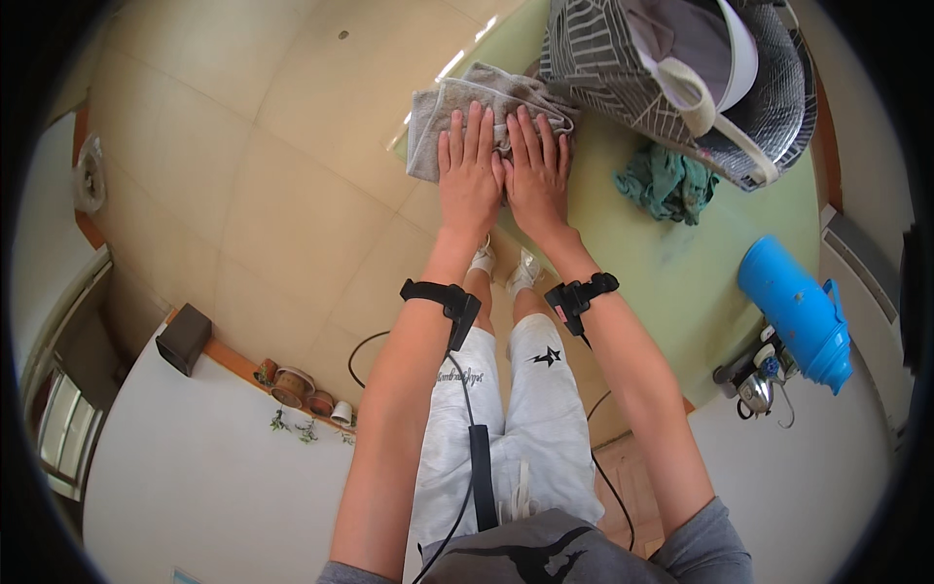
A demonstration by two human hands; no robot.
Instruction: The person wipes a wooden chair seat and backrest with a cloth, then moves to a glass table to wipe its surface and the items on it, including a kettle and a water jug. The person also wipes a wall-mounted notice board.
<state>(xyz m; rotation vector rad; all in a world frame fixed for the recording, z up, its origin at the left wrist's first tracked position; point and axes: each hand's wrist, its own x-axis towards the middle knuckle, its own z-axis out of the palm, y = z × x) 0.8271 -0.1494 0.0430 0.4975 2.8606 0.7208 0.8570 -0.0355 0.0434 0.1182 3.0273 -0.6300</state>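
Observation:
A greyish-brown towel [430, 139] lies folded in uneven layers at the edge of a pale green tabletop [627, 270]. My left hand [471, 171] rests palm down on it, fingers nearly straight and slightly spread. Beside it, my right hand [538, 168] presses flat on the towel's right part, with the two thumbs close together. Both palms and the towel's underside are hidden. A crumpled teal cloth [668, 182] sits on the table to the right of my right hand.
A patterned insulated bag [606, 66] with light handles stands at the upper right, close to the towel. Further right are a blue thermos flask [792, 306] and a metal kettle [755, 390]. Potted plants [292, 387] and a dark box [184, 339] line the wall at lower left.

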